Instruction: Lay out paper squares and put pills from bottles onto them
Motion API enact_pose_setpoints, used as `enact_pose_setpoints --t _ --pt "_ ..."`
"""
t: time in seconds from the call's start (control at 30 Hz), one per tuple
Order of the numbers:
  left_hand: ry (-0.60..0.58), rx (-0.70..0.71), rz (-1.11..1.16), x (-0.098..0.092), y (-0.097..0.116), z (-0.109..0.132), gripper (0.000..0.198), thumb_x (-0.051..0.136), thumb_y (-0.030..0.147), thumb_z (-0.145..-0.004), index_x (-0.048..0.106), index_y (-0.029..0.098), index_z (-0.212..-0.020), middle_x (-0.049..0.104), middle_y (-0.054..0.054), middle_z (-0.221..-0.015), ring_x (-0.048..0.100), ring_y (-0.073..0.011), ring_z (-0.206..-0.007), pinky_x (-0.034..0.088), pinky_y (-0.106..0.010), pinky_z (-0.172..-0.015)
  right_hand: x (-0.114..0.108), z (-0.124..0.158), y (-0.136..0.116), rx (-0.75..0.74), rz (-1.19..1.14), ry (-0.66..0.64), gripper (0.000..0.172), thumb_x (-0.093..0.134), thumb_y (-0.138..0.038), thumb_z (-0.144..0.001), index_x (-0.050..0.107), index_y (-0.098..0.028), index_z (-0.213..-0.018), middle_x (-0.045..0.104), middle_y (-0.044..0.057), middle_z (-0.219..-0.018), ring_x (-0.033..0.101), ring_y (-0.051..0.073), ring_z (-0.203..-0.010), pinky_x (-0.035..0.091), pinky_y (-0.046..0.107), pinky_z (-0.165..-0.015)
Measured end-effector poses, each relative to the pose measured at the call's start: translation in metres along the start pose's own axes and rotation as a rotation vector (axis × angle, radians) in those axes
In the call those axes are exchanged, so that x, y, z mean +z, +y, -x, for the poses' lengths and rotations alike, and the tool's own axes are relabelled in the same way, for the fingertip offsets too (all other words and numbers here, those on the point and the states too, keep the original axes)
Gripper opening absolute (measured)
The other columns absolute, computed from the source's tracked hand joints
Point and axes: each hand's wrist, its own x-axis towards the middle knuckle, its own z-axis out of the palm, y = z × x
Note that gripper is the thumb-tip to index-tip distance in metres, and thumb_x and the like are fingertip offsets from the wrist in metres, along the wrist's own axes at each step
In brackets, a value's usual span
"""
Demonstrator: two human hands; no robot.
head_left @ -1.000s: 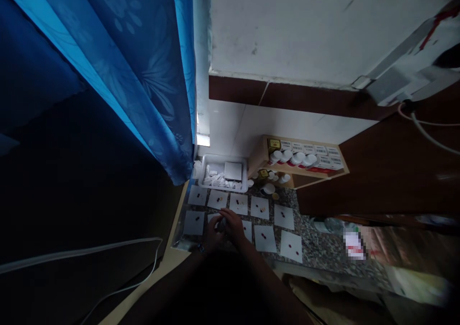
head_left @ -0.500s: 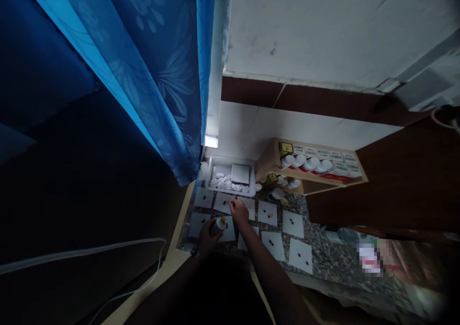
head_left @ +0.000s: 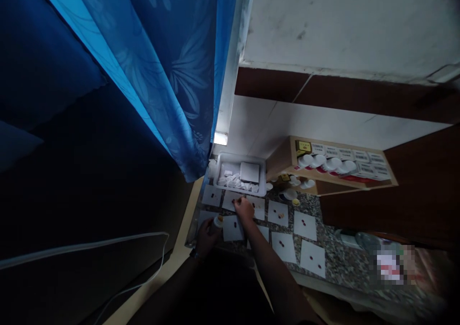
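My left hand (head_left: 207,238) grips a small white pill bottle (head_left: 217,222) with a pale, yellowish top, tilted over the papers at the counter's near left. My right hand (head_left: 244,208) reaches forward, its fingertips pinched down at a white paper square (head_left: 227,201) bearing dark specks. Anything between those fingertips is too small to tell. Several more paper squares lie in rows, most with small dark red pills; one (head_left: 233,229) sits between my hands. My right forearm hides part of another square.
A white plastic tray (head_left: 260,171) holding paper pieces stands behind the rows. A wooden shelf (head_left: 345,181) with white bottles and labelled boxes stands to the right on the speckled granite counter (head_left: 334,262). A blue curtain (head_left: 161,75) hangs at the left.
My hands, together over the papers a second ago, have moved apart. The bottle now shows in my left hand, and my right hand has reached forward to the far row. The whole view has shifted rightward.
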Motion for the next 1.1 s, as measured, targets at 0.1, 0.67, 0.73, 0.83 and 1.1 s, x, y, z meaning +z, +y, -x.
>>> enact_pose_setpoints --t 0.1,0.67,0.73,0.83,1.1 --pt "0.003 -0.017 -0.006 0.0 0.004 -0.002 0.045 0.073 0.027 -0.06 0.061 0.017 -0.102 0.065 -0.008 -0.102 0.06 -0.0232 -0.098 0.047 -0.038 -0.086 0.001 0.001 0.001 0.012 -0.007 0.001 0.027 0.046 -0.038 -0.084 0.063 -0.019 -0.092 0.067 0.007 -0.092 0.061 0.015 -0.084 0.036 0.023 -0.062" --pt "0.087 -0.025 -0.013 -0.021 -0.002 -0.006 0.045 0.072 0.025 -0.059 0.061 0.017 -0.103 0.065 -0.009 -0.104 0.059 -0.0248 -0.1 0.046 -0.04 -0.089 -0.003 0.014 -0.007 -0.163 -0.006 0.027 0.019 0.046 -0.026 -0.083 0.064 -0.02 -0.087 0.067 0.004 -0.091 0.06 0.013 -0.081 0.034 0.021 -0.062" --pt "0.127 -0.036 0.01 -0.027 -0.005 -0.009 0.046 0.072 0.025 -0.059 0.061 0.017 -0.102 0.066 -0.009 -0.103 0.06 -0.0249 -0.1 0.046 -0.04 -0.089 0.003 0.029 -0.016 -0.273 -0.024 -0.019 0.018 0.047 -0.027 -0.082 0.064 -0.021 -0.086 0.067 0.003 -0.089 0.06 0.013 -0.081 0.035 0.021 -0.063" --pt "0.18 -0.045 0.043 -0.033 -0.007 -0.012 0.047 0.073 0.027 -0.057 0.061 0.017 -0.101 0.066 -0.009 -0.103 0.061 -0.025 -0.1 0.047 -0.04 -0.089 0.018 0.052 -0.031 -0.369 -0.008 -0.137 0.018 0.049 -0.025 -0.081 0.065 -0.021 -0.085 0.068 0.004 -0.087 0.061 0.015 -0.081 0.036 0.021 -0.064" --pt "0.216 -0.08 0.071 -0.033 -0.009 -0.016 0.05 0.074 0.029 -0.057 0.059 0.018 -0.103 0.065 -0.01 -0.107 0.06 -0.026 -0.103 0.048 -0.041 -0.09 0.036 0.072 -0.046 -0.433 0.054 -0.271 0.02 0.05 -0.023 -0.079 0.069 -0.022 -0.086 0.07 0.006 -0.089 0.063 0.018 -0.082 0.041 0.024 -0.066"
